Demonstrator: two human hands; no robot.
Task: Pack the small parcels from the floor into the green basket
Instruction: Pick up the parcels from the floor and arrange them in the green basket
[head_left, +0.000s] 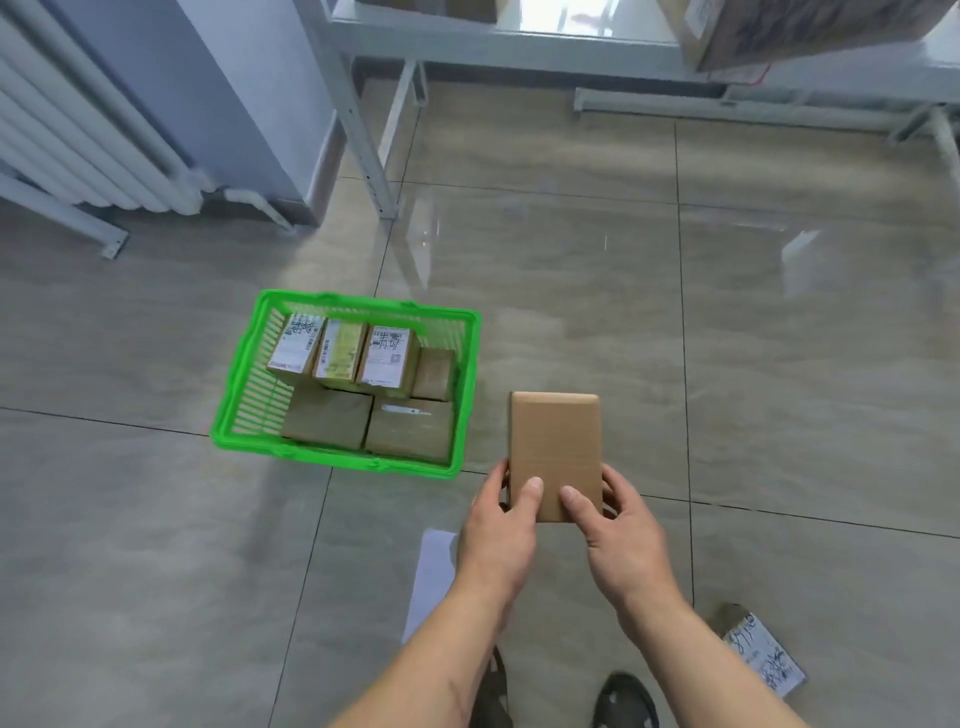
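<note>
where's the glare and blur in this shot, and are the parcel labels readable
Head view: bright window glare streaks the glossy floor tiles beyond the green basket; wide-angle distortion bends the radiator and shelf frame; the labelled parcels are too soft to read; the plain brown parcel in both hands is fairly sharp.

The held parcel (555, 454) sits between the left hand (498, 530) and right hand (621, 535); the basket (234, 410) lies left of and beyond the hands, parcels inside; another parcel (763, 654), perhaps a label-up box, lies right of and behind the right hand.
</note>
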